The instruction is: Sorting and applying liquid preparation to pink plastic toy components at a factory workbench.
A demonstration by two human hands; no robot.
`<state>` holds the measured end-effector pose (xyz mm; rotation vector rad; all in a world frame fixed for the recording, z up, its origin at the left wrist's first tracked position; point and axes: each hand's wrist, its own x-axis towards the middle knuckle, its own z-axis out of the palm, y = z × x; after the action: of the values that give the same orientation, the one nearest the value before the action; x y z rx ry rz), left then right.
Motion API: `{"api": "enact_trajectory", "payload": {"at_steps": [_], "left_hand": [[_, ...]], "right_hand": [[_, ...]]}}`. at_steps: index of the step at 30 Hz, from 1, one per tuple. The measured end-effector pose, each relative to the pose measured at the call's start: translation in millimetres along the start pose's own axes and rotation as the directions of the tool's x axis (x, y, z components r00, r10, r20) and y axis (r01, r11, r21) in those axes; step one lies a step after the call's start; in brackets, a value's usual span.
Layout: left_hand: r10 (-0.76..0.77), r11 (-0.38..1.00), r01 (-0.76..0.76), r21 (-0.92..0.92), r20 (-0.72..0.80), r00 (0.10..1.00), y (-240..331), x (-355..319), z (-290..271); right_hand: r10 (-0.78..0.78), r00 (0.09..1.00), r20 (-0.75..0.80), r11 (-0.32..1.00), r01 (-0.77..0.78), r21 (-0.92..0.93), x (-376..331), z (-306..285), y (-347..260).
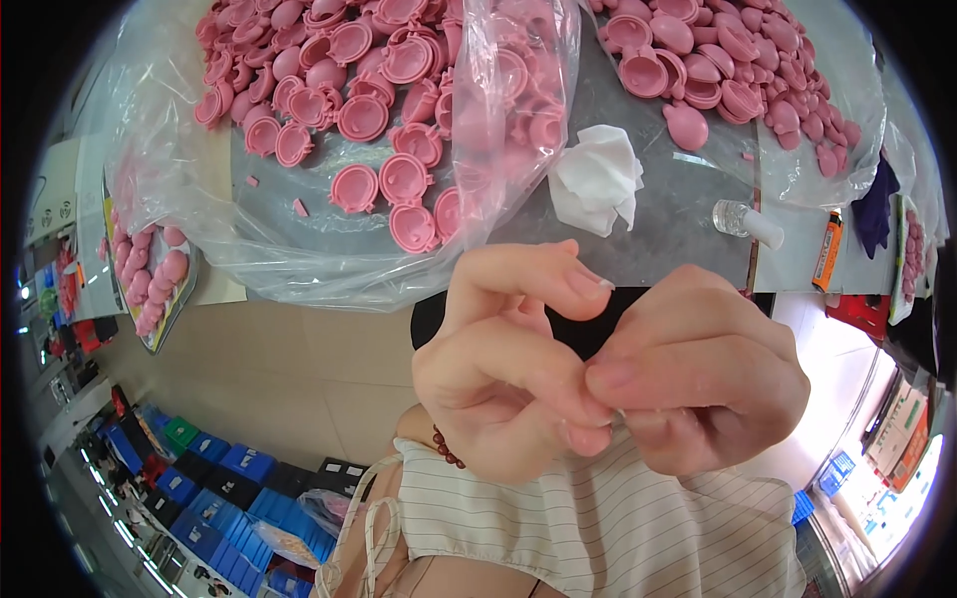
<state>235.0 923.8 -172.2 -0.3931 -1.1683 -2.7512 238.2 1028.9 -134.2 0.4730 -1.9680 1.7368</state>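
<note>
Left hand (503, 364) half-curled, fingertips meeting tightly curled right hand (710, 374).

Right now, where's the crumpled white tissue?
In the head view, the crumpled white tissue lies above-right of centre on the grey tabletop, between the clear plastic bag on its left and the clear, white-capped bottle on its right.

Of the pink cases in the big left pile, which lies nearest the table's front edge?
The round case at the very bottom of the group; the others all lie farther back on the table.
</note>
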Motion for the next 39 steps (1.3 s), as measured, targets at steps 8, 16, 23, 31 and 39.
{"api": "enact_trajectory", "payload": {"at_steps": [8, 16, 23, 31, 39], "left_hand": [[0.040, 0.998, -0.040, 0.052, 0.007, 0.999, 1, 6, 4], [0.089, 0.899, -0.189, 0.395, 0.257, 0.962, 8, 10, -10], [0.100, 0.675, -0.488, 0.553, 0.587, 0.803, 22, 14, -24], [-0.037, 0.961, -0.112, 0.253, 0.519, 0.854, 7, 14, -29], [-0.074, 0.985, 0.143, -0.094, 0.523, 0.849, -8, 17, -24]], "right_hand": [[-0.098, 0.994, -0.045, 0.983, 0.089, -0.162, 5, 3, -2], [-0.304, 0.950, 0.074, 0.765, 0.289, -0.576, 7, -5, -2], [-0.224, 0.971, 0.080, 0.865, 0.236, -0.443, 11, -16, -5], [0.022, 0.998, -0.059, 0.993, -0.028, -0.115, 3, -15, 4], [0.120, 0.988, 0.095, 0.980, -0.133, 0.145, -4, -17, 7]]}}
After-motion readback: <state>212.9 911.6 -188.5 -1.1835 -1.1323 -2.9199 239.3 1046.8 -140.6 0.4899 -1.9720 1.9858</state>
